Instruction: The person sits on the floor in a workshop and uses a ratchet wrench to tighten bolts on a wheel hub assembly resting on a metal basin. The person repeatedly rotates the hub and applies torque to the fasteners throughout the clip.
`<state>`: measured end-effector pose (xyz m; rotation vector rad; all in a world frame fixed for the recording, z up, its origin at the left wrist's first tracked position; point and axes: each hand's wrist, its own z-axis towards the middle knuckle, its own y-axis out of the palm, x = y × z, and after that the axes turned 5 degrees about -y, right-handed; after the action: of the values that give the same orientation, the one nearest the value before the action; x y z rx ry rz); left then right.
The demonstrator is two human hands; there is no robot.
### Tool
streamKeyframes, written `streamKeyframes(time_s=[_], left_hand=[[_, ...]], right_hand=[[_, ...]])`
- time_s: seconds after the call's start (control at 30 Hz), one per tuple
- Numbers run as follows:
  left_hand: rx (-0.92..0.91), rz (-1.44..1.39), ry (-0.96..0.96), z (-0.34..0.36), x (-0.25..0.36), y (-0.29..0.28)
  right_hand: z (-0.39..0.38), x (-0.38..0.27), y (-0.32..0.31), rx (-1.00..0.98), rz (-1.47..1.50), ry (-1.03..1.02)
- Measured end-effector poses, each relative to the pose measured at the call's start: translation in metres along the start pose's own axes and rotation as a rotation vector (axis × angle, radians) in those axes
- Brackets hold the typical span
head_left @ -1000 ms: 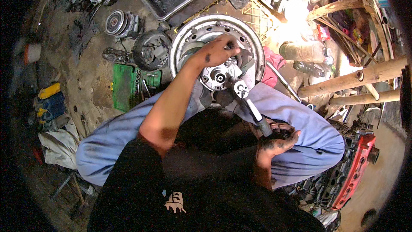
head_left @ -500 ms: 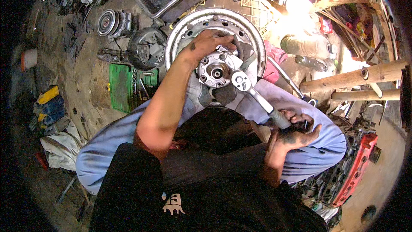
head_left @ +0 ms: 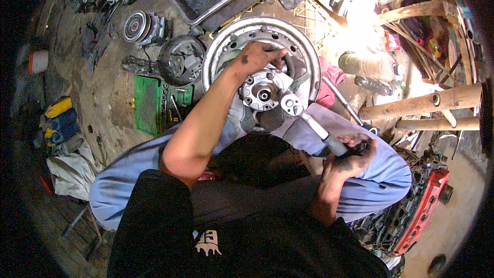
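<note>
A silver steel wheel rim (head_left: 260, 23) sits between my bent legs, with a round bolted metal housing (head_left: 254, 87) in it. My left hand (head_left: 257, 57) grips the housing's upper side, fingers curled near a dark curved piece. A ratchet wrench (head_left: 314, 126) angles from the housing toward the lower right, its head at the housing's right side. My right hand (head_left: 352, 155) has its fingers curled at the grey handle end, palm turned upward. The exact socket connection beneath the ratchet head is hidden.
An open green socket case (head_left: 148, 105) lies left of the rim, near a pulley assembly (head_left: 141, 27). A metal tray (head_left: 221, 13) is beyond. Plastic bottles (head_left: 363, 64), a red cloth (head_left: 327, 92) and wooden poles (head_left: 422, 103) are right; a red-covered engine part (head_left: 422, 211) is lower right.
Since a second ago, the ratchet handle and my right hand have swung right, with the hand slightly higher. My left hand has shifted slightly on the housing.
</note>
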<state>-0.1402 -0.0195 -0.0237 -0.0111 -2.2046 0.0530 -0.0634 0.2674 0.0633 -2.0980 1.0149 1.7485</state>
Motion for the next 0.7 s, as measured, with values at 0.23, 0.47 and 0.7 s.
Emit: streamKeyframes(time_s=[0.23, 0.47, 0.7], left_hand=[[0.513, -0.159, 0.211, -0.028, -0.008, -0.008], [0.724, -0.004, 0.337, -0.086, -0.037, 0.033], [0.923, 0.077, 0.331, -0.077, -0.049, 0.056]], right_hand=[[-0.014, -0.001, -0.026, -0.697, -0.675, 0.010], [-0.062, 0.039, -0.047, -1.131, -0.841, -0.132], [-0.091, 0.049, -0.043, -0.778, -0.507, 0.073]])
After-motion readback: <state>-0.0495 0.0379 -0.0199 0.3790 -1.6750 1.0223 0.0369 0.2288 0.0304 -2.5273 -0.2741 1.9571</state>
